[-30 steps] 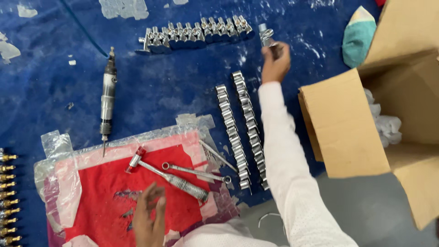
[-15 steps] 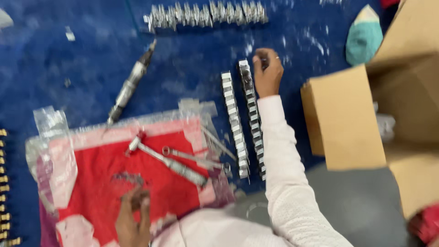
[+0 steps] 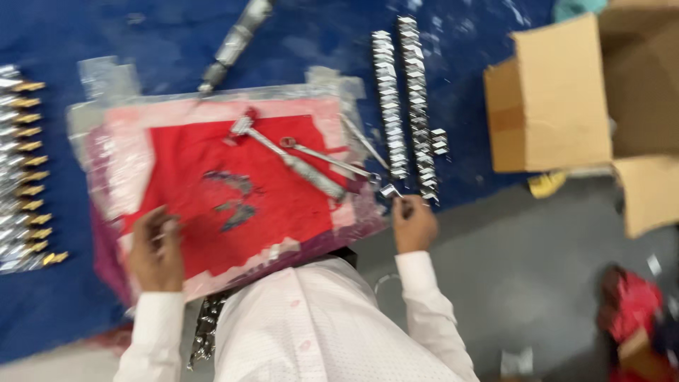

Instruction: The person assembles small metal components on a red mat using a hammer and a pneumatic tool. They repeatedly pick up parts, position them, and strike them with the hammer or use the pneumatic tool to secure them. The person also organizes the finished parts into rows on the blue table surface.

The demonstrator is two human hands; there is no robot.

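Far left we see a row of brass-tipped metal parts (image 3: pixel 21 170) lined up on the blue mat (image 3: pixel 141 35). Next our left hand (image 3: pixel 157 249) rests on the near left edge of the red cloth (image 3: pixel 233 191), fingers curled onto it and gripping nothing we can make out; blur hides the fingertips. The red cloth lies on a plastic-wrapped pink board (image 3: pixel 120 155). Above the board a gray power screwdriver (image 3: pixel 233 44) lies tilted on the mat. On the cloth a long metal tool (image 3: pixel 290 159) lies slantwise with a thin wrench (image 3: pixel 322 157) just beside it. Right of the board our right hand (image 3: pixel 414 225) pinches a small shiny metal piece (image 3: pixel 391 191) between thumb and fingertips, at the near end of two parallel rows of shiny metal pieces (image 3: pixel 403 106) running away from us. A few loose pieces (image 3: pixel 438 141) sit touching the right row. Farther right an open cardboard box (image 3: pixel 559 106) stands on the gray floor (image 3: pixel 537 283). Bottom right, a blurred red thing (image 3: pixel 633 308).
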